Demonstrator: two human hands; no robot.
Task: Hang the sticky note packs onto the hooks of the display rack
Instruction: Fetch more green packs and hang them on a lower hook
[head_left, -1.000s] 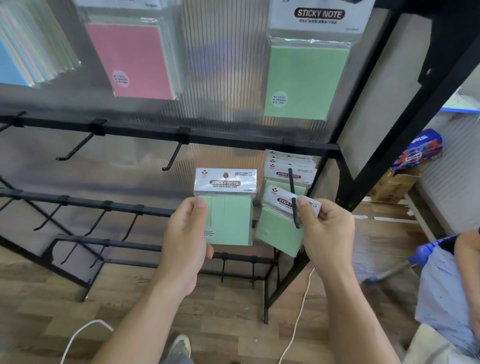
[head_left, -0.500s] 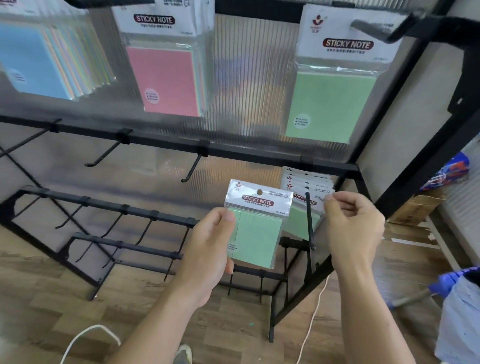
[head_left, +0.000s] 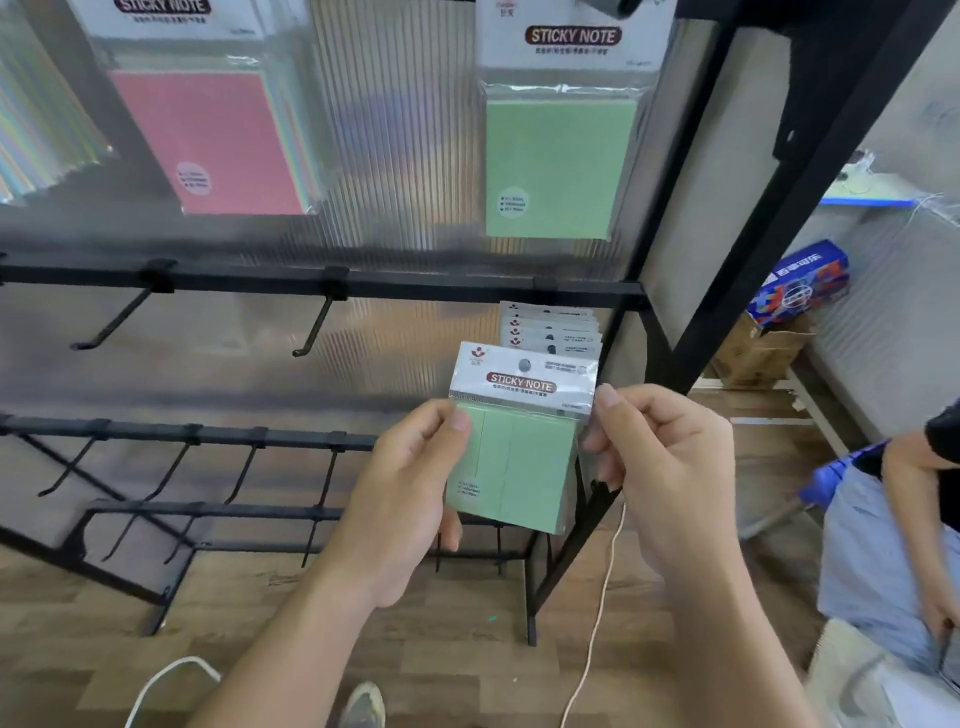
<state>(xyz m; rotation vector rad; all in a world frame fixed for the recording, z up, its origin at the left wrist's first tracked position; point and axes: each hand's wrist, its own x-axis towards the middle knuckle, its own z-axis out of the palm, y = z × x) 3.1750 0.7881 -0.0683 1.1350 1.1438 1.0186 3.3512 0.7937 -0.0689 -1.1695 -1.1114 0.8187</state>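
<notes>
A small green sticky note pack (head_left: 514, 457) with a white header card is held up in front of the black display rack (head_left: 363, 288). My left hand (head_left: 405, 493) grips its left edge, thumb on the front. My right hand (head_left: 660, 467) pinches its right edge just under the header. Right behind the pack, several matching packs (head_left: 550, 327) hang on the rightmost hook of the middle rail; that hook is hidden. Two bare hooks (head_left: 311, 332) (head_left: 111, 325) stick out further left on the same rail.
Larger packs hang on the top row: pink (head_left: 208, 135), green (head_left: 561, 161). Lower rails (head_left: 182, 434) carry several bare hooks. A cord (head_left: 602, 597) trails on the wooden floor. A seated person (head_left: 893, 525) is at the right, cardboard boxes (head_left: 763, 348) behind.
My left hand has carried the pack to the right, in front of the hanging packs. My right hand has left the hook and hung pack and now pinches this pack's right edge.
</notes>
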